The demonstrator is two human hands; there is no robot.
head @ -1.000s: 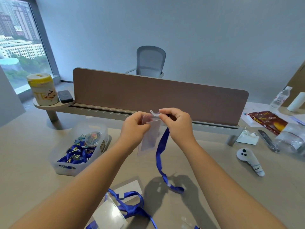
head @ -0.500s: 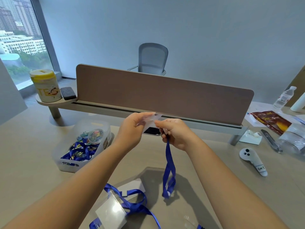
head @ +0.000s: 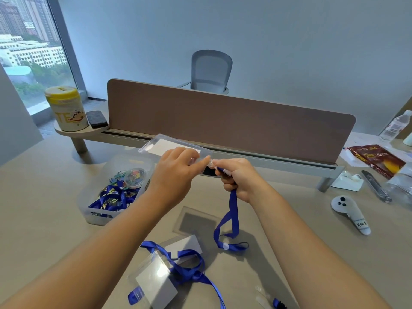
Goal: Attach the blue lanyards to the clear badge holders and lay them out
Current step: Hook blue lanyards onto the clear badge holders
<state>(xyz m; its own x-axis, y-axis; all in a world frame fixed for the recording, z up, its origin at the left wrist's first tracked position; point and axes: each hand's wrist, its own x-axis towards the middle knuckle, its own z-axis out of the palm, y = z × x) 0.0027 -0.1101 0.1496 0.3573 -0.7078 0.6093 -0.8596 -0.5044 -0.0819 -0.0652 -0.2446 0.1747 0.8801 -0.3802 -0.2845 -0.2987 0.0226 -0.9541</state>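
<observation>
My left hand [head: 176, 172] pinches one end of a clear badge holder [head: 165, 145] with a white card inside, held flat above the table. My right hand [head: 239, 178] grips the clip end of a blue lanyard [head: 229, 221], right against the holder's edge. The strap hangs down and its loop rests on the table. A second badge holder [head: 153, 284] with a blue lanyard [head: 189, 270] lies on the table near me, partly over a white card [head: 187, 244].
A clear plastic bin [head: 93, 210] with more blue lanyards and clips stands at the left. A brown divider panel [head: 223, 121] crosses the desk behind my hands. A white controller [head: 350, 214], tape dispenser [head: 346, 180], snack bag [head: 376, 160] and bottle [head: 394, 126] lie right. Yellow tub [head: 66, 108] far left.
The badge holder has turned from hanging upright to lying flat and pointing left. My right hand moved the lanyard clip to its edge. The lanyard loop shifted right on the table.
</observation>
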